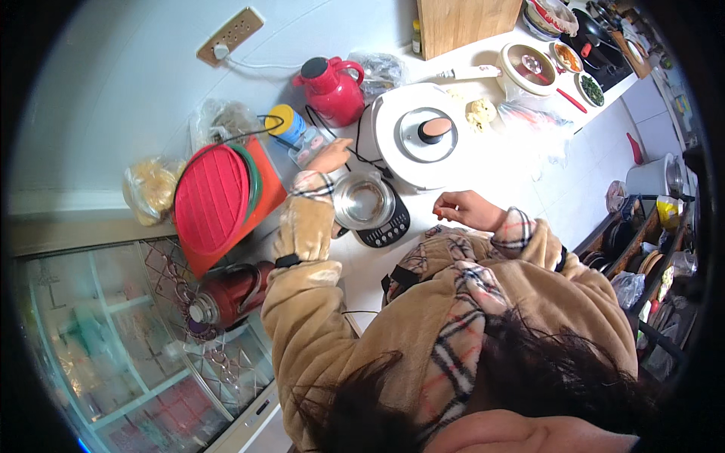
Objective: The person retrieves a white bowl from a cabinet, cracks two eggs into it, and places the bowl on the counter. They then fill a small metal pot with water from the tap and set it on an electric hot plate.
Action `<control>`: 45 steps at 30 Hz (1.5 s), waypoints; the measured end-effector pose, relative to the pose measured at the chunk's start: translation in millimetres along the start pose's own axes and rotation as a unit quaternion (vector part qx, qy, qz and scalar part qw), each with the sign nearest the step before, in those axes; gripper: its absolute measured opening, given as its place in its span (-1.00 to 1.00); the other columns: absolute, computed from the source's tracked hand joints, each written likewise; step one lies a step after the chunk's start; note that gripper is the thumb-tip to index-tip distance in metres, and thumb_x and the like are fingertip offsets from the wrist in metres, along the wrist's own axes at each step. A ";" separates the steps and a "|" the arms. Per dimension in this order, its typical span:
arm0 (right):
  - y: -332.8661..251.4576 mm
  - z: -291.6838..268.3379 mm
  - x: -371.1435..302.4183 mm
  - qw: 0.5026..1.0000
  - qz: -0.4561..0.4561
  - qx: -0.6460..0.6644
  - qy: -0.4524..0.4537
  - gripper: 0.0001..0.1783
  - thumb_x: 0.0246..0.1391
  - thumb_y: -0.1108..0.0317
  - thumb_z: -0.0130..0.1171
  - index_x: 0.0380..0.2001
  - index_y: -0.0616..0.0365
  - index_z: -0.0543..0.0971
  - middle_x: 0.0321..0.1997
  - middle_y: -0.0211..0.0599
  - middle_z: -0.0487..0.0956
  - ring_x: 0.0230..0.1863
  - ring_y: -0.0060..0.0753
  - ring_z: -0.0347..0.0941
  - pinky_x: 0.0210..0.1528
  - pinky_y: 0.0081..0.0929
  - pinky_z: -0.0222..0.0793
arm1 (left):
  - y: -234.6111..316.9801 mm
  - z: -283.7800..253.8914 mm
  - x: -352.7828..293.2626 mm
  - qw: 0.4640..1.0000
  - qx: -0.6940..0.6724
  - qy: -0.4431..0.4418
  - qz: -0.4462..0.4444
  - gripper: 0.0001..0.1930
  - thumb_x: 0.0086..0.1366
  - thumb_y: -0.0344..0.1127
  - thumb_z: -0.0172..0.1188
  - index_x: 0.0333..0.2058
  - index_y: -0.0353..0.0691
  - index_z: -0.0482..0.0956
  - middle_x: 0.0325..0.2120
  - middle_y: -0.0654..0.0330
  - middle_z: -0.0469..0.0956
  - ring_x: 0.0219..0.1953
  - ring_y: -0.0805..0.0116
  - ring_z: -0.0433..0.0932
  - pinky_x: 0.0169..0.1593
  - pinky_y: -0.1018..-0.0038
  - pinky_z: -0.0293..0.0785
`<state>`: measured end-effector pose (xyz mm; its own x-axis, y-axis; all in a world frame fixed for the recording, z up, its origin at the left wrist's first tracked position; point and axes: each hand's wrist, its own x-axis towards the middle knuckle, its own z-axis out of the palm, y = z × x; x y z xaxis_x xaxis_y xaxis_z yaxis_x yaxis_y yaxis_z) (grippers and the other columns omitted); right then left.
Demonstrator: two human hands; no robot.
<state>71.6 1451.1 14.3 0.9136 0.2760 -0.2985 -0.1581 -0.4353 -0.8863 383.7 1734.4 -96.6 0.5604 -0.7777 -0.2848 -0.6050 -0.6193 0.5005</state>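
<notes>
My left hand [331, 156] is stretched over a clear plastic box [308, 145], beside a blue can with a yellow lid [283, 122]. Its fingers look extended, with nothing visible in them. Just below it, a clear round bowl [364, 201] sits on a black device with buttons [388, 229]. To the right, my right hand [470, 209] hangs near the counter's front edge, fingers curled together. A small reddish spot shows at its fingertips; I cannot make out what it is. A white cooker with a glass lid [417, 136] stands between and beyond my hands.
A red jug [332, 90] and dark cables lie behind the left hand. Round red trays [213, 200] lean at left, above a red thermos [230, 298]. A lidded pot [527, 69], dough pieces [481, 113], a dish of chopped greens [590, 89] and a cutting board [468, 26] occupy the far right.
</notes>
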 end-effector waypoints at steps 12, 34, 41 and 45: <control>27.3 -24.9 -53.0 0.977 0.071 0.142 0.140 -0.74 0.34 0.26 0.07 -0.15 0.26 0.57 -0.33 -0.30 0.63 -0.33 -0.52 0.51 -0.20 -0.51 0.49 | -23.1 42.5 92.1 0.919 0.288 -0.234 -0.136 -0.61 0.28 -0.39 0.00 0.07 -0.28 0.54 0.14 -0.06 0.44 0.27 0.00 0.36 0.24 0.20 0.38; 14.7 -13.6 -1.4 0.999 -0.002 0.039 0.038 -0.72 0.29 0.15 0.07 -0.18 0.15 0.58 -0.35 -0.31 0.67 -0.29 -0.33 0.60 -0.14 -0.35 0.47 | 73.8 -106.9 -33.9 0.916 -0.018 0.383 0.119 -0.69 0.02 -0.67 -0.01 -0.26 -0.33 0.59 -0.37 0.09 0.51 -0.28 0.19 0.52 -0.14 0.38 0.46; 14.2 -12.8 -7.0 0.998 -0.003 0.051 0.033 -0.74 0.26 0.20 0.06 -0.18 0.14 0.59 -0.31 -0.31 0.67 -0.28 -0.35 0.60 -0.13 -0.36 0.47 | 77.2 -149.1 -38.5 0.885 -0.252 0.383 0.082 -0.75 0.40 -0.54 0.02 0.00 -0.42 0.53 -0.16 0.10 0.61 -0.19 0.38 0.62 -0.10 0.49 0.57; 16.3 -13.1 -13.9 0.998 0.001 0.051 0.045 -0.73 0.26 0.18 0.07 -0.18 0.14 0.59 -0.32 -0.32 0.67 -0.28 -0.34 0.60 -0.13 -0.37 0.47 | 72.1 -167.2 -37.7 0.860 -0.277 0.417 0.098 -0.67 0.50 -0.32 0.00 0.07 -0.45 0.45 -0.07 0.05 0.58 -0.08 0.28 0.62 0.04 0.41 0.55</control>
<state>61.3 1429.0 8.6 0.9425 0.1951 -0.2712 -0.1927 -0.3459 -0.9183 413.6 1737.1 86.9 0.8287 -0.3707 0.4193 -0.5012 -0.1581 0.8508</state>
